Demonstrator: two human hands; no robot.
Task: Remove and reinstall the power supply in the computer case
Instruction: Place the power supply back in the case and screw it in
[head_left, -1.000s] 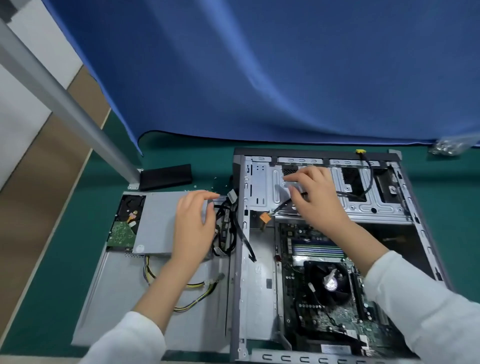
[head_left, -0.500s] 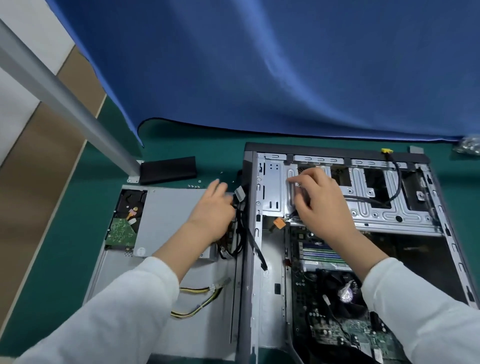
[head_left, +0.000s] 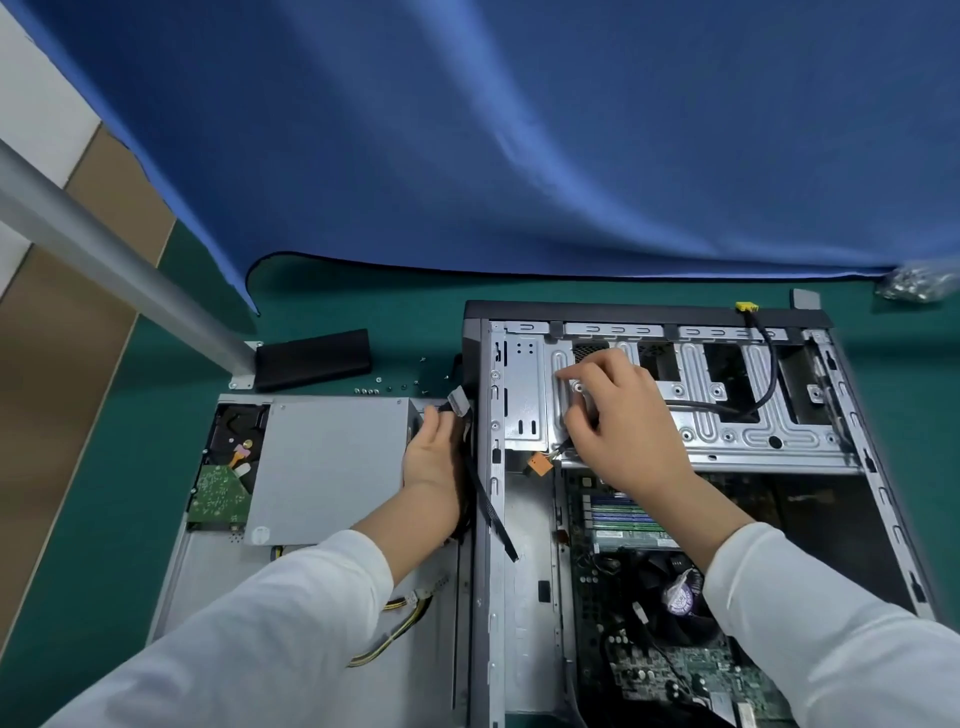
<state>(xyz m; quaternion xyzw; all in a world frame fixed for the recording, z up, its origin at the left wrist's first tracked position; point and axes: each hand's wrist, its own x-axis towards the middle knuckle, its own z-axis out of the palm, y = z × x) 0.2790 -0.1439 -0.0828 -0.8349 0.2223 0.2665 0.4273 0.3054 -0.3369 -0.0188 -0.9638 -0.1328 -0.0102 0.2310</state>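
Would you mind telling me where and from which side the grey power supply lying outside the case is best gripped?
Probably by its two long flat sides, coming down from above. The power supply lies flat with its broad top bare, while its right end is crowded by cables and the left hand, and a hard drive sits against its left end.

Likely a repair workbench: green mat (head_left: 130, 519), blue backdrop cloth (head_left: 571, 130).

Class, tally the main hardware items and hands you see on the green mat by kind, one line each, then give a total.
Computer case: 1
Power supply: 1
Hard drive: 1
Side panel: 1
Black block: 1
Hands: 2, left hand, right hand
Total: 7
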